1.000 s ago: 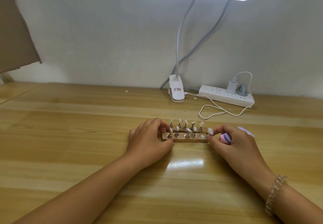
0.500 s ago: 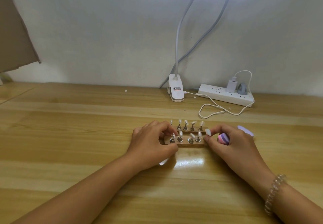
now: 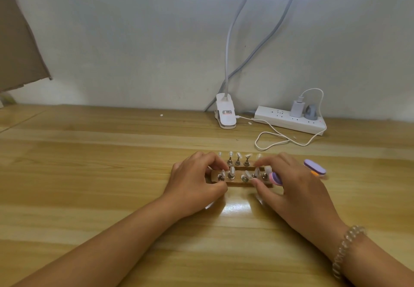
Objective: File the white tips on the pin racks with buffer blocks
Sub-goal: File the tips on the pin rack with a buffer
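Two wooden pin racks with white tips on metal pins lie side by side on the table. My left hand (image 3: 192, 183) grips the left end of the near rack (image 3: 237, 180) between thumb and fingers. At that rack's right end my right hand (image 3: 289, 186) has its thumb on the front edge and its index finger behind the pins. A pink and purple buffer block (image 3: 276, 178) is tucked in the same hand. The far rack (image 3: 240, 163) stands free just behind, partly hidden by my fingers.
A second purple buffer block (image 3: 314, 168) lies on the table behind my right hand. A white lamp clamp (image 3: 225, 114), a power strip (image 3: 291, 122) and a looped white cable (image 3: 275, 140) sit along the back wall.
The near rack has slid toward me, away from the far rack. My right hand has moved left onto the rack's right end, still carrying the buffer block.
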`<state>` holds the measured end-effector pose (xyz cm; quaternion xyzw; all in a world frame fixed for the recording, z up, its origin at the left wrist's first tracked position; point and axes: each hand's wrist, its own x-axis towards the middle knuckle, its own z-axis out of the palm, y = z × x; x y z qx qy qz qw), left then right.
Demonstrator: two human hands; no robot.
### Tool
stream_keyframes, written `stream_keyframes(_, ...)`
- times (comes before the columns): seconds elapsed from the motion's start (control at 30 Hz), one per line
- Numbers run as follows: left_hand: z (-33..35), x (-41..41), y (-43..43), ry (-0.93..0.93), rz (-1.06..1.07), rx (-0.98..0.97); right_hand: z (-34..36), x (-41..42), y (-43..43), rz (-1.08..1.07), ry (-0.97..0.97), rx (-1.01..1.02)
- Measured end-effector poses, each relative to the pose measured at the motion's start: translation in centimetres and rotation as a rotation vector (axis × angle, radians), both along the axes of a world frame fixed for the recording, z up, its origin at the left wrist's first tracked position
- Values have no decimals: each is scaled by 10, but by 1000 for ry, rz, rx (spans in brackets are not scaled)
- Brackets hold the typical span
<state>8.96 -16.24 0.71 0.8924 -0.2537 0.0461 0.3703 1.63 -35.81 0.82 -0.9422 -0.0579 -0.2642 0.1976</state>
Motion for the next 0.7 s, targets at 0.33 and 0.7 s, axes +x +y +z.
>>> stream_keyframes(0.33,-2,0,-1,1,37,-13,0,-1,0,45,-50,-37)
stream_keyframes(0.7,-7,-3,-2,-359,52,-20,-1,-1,6,100,-151,90)
